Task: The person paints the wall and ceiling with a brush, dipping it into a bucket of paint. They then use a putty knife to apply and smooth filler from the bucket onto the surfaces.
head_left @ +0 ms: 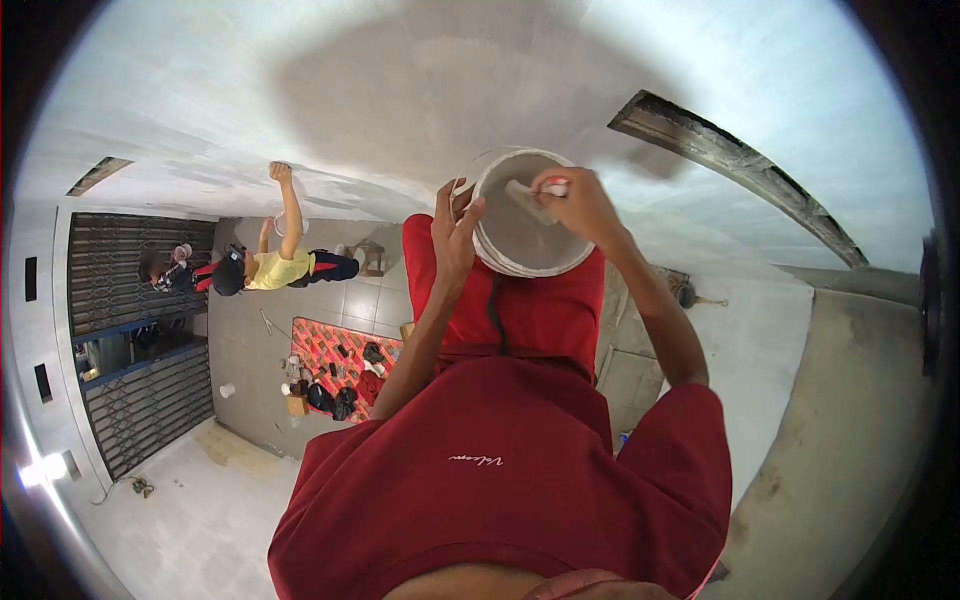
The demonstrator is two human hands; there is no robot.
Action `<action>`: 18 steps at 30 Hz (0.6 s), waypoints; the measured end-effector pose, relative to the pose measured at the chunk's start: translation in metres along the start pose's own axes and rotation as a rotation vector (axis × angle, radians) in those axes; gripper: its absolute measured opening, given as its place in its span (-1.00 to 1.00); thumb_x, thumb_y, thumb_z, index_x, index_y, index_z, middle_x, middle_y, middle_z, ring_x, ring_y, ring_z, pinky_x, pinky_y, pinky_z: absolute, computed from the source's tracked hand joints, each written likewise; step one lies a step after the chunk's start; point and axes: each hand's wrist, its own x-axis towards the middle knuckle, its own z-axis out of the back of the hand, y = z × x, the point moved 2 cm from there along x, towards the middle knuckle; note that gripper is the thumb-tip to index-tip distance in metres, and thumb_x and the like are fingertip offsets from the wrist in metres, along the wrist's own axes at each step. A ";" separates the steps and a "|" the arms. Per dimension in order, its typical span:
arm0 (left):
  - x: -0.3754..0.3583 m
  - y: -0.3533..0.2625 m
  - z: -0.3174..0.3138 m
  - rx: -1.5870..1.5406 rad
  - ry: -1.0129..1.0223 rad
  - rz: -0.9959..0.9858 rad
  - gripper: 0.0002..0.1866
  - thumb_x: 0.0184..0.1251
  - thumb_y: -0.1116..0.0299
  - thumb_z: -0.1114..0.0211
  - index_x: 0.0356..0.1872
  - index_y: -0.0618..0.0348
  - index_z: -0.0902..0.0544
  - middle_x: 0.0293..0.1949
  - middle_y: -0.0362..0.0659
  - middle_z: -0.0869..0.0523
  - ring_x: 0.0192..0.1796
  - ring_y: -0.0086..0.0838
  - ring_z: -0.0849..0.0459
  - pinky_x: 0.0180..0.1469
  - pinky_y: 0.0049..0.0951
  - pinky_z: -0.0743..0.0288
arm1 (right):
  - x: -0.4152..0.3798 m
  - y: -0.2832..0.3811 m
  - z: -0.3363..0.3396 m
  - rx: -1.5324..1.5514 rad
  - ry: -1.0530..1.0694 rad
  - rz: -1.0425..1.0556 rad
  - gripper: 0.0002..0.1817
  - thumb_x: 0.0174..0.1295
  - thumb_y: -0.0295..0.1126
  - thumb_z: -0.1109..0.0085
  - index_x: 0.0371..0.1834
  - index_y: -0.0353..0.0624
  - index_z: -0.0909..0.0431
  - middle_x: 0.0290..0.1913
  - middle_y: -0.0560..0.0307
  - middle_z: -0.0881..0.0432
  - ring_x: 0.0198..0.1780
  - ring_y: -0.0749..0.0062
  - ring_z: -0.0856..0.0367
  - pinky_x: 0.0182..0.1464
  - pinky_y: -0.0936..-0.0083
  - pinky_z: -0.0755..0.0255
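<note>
A white bucket (485,245) of greyish, wet-looking material sits in front of my red trousers, close to the pale wall. My left hand (458,225) is closed on the bucket's left side, thumb by the rim, and a thin wire handle loops past the fingers. Over the bucket's right rim, my right hand (580,205) grips a wide-headed hand tool (530,202) with a white-and-red handle. Its pale, coated head points down into the bucket; I cannot tell whether it is a brush or a scraper.
A long slot (740,165) cuts into the wall at right. On the left, a person in a yellow shirt (280,270) reaches up to the wall, with another person (170,272) beyond. Bags and small items lie on a red patterned mat (325,345); a folding metal gate (140,250) stands behind.
</note>
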 end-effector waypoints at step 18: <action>0.010 0.009 0.004 -0.080 -0.022 0.039 -0.44 0.33 0.34 -0.21 0.26 0.39 -0.27 0.10 0.17 -0.55 0.20 -0.25 -0.51 0.21 -0.34 -0.36 | -0.044 -0.044 0.074 1.410 -0.436 0.028 -0.81 0.19 -0.64 -0.14 -0.14 -0.19 -0.52 -0.20 0.14 -0.63 -0.18 0.33 -0.69 -0.07 0.33 -0.69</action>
